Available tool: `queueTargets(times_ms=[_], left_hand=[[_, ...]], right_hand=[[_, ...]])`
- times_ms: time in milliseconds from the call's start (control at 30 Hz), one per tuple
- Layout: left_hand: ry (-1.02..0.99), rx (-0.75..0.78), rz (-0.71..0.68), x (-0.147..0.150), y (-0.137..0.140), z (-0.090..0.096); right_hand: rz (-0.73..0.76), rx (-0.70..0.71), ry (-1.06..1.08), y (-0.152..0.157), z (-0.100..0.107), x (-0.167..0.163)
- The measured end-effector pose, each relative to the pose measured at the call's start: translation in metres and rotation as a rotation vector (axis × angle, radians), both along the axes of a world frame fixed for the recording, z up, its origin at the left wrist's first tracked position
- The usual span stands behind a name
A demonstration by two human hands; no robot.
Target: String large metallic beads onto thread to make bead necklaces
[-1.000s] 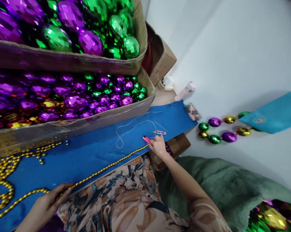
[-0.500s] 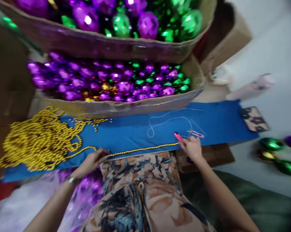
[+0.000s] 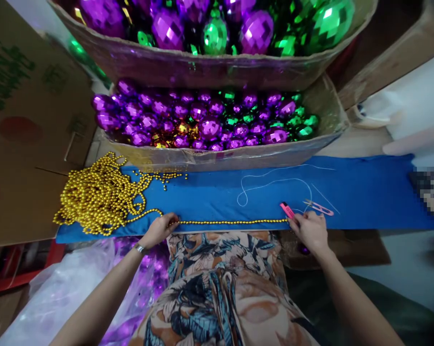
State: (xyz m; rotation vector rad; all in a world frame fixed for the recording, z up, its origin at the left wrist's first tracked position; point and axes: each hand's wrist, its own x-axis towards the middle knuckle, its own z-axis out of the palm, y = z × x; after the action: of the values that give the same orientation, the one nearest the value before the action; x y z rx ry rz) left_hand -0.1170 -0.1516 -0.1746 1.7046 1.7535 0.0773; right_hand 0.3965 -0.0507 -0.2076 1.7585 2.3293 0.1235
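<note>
A gold bead string [image 3: 233, 222] runs straight and level along the front edge of the blue cloth [image 3: 210, 192]. My left hand [image 3: 162, 229] pinches it near the left, where it trails back to a tangled heap of gold beads [image 3: 98, 194]. At the other end my right hand [image 3: 310, 231] is closed on the string, its fingertips against a small pink object [image 3: 286, 210] with a dark tip and dark print. Whether that object is held or only touched, I cannot tell. Pink thread snips [image 3: 319, 207] lie just beyond the right hand, beside a loose white thread [image 3: 271, 182].
Behind the cloth stands a cardboard box [image 3: 217, 158] of purple, green and gold shiny ornaments. A second box [image 3: 217, 69] of larger ornaments rises behind it. A tall carton [image 3: 30, 144] is at left. A plastic bag [image 3: 76, 283] sits below the cloth's left part.
The view has swung left, so everything sits farther right, and the picture is sharper. Both hands still grip the bead string, which stays stretched between them.
</note>
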Motion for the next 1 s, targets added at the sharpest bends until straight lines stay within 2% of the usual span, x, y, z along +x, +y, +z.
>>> queueTargets(times_ms=[267, 433, 567, 633, 700, 767, 800, 867, 933, 1000], left_hand=[[0.205, -0.034, -0.02, 0.01, 0.003, 0.005], [0.349, 0.006, -0.05, 0.021, 0.007, 0.015], [0.491, 0.082, -0.067, 0.026, 0.031, 0.029], [0.389, 0.07, -0.052, 0.028, 0.047, 0.038], [0.122, 0.03, -0.018, 0.032, 0.06, 0.05], [-0.159, -0.034, 0.036, 0.037, 0.069, 0.061], [-0.271, -0.065, 0.069, 0.04, 0.071, 0.066], [-0.433, -0.116, 0.12, 0.047, 0.072, 0.076], [-0.493, -0.125, 0.132, 0.051, 0.069, 0.084], [-0.443, -0.086, 0.127, 0.045, 0.064, 0.09]], right_hand=[[0.004, -0.014, 0.001, -0.001, 0.004, -0.002], [-0.021, 0.078, 0.064, 0.016, 0.033, -0.015], [-0.139, 0.115, 0.098, 0.057, 0.061, -0.027], [-0.223, 0.074, 0.05, 0.079, 0.071, -0.039], [-0.236, 0.036, 0.027, 0.091, 0.078, -0.066], [-0.123, -0.022, 0.118, 0.085, 0.081, -0.114], [-0.011, -0.092, 0.228, 0.075, 0.083, -0.144], [0.304, -0.24, 0.501, 0.047, 0.084, -0.208], [0.608, -0.383, 0.673, 0.023, 0.082, -0.261], [0.702, -0.517, 0.571, 0.019, 0.076, -0.284]])
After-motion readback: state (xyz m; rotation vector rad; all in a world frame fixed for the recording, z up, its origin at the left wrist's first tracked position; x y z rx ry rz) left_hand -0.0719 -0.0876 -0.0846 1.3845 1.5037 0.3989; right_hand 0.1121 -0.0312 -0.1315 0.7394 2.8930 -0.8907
